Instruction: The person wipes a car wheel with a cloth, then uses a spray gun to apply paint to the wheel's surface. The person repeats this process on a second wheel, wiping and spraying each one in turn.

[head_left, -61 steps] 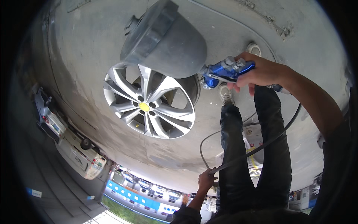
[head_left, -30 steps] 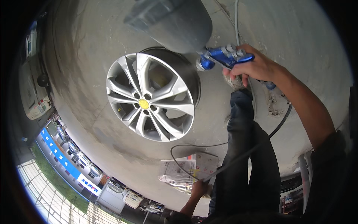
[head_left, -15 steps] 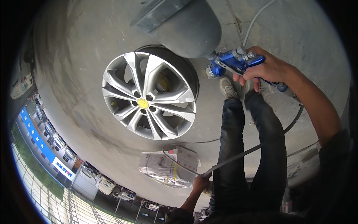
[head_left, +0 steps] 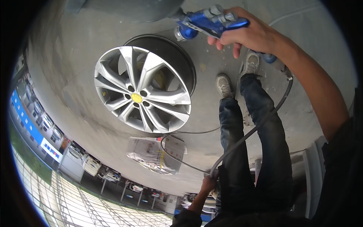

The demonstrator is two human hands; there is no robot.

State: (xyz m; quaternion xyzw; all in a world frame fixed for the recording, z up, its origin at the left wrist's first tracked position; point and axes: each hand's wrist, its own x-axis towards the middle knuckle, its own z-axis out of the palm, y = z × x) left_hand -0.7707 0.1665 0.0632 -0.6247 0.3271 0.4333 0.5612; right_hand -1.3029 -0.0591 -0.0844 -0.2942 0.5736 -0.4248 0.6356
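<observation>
My right hand (head_left: 251,36) is wrapped round the grip of a blue spray gun (head_left: 211,23), held at the top of the view. A large dark grey cup (head_left: 147,10) is attached to the gun and partly cut off by the upper edge. The gun's nozzle end is above and right of a silver alloy wheel (head_left: 166,99), apart from it. That wheel has paired spokes and a yellow centre. From the gun's handle a grey hose (head_left: 251,133) runs down across my legs to my left hand (head_left: 208,184), which is closed on it.
A box-shaped bundle (head_left: 157,154) wrapped in printed paper and clear plastic lies below the wheel. My shoes (head_left: 224,86) stand on the concrete floor (head_left: 75,75), right of the wheel. Parked cars (head_left: 90,166) and a blue-and-white sign (head_left: 30,126) line the lower left.
The spray gun and my right hand have moved up and left, so more of the cup is out of view. My shoes show more fully. Wheel and bundle sit slightly further left and higher.
</observation>
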